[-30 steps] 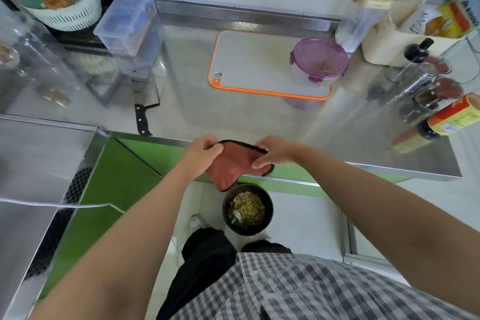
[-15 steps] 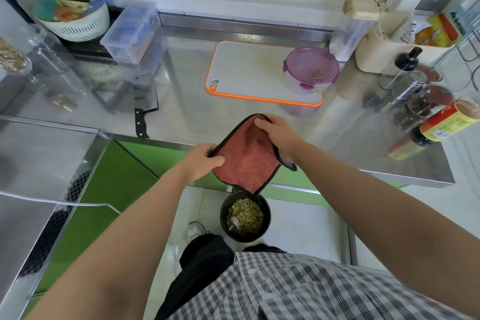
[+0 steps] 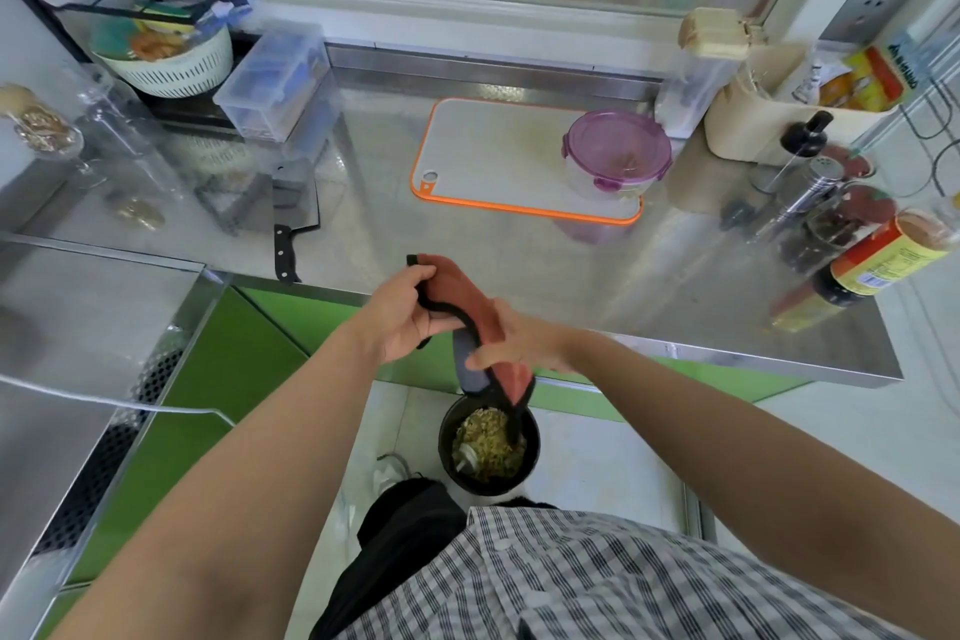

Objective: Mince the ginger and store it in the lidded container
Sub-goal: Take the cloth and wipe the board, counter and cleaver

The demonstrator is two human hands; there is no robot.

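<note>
Head view: the left grip (image 3: 410, 312) is curled tight around the black-trimmed top edge of a red cloth (image 3: 460, 288). The right grip (image 3: 519, 343), just beside it and slightly nearer the person, pinches the same cloth lower down, though motion blur hides how its fingers lie. Between the two grips the cloth is bunched. Its grey underside and a red corner hang below the right grip, past the front edge of the worktop (image 3: 545, 270).

Straight beneath the grips, on the floor, stands a black bin (image 3: 530, 457) holding yellowish scraps. The cloth's hanging corner dangles over its rim.

Beyond the grips and well apart from them, a board (image 3: 493, 156) with an orange rim lies flat on the worktop. The container (image 3: 615, 156) sits on the board's right end, up and to the right of the right grip, with its purple lid clipped on. Brownish bits show faintly through the lid.

Off to the left of the left grip, a knife (image 3: 291, 218) lies on the worktop, its black handle pointing toward the front edge.
</note>
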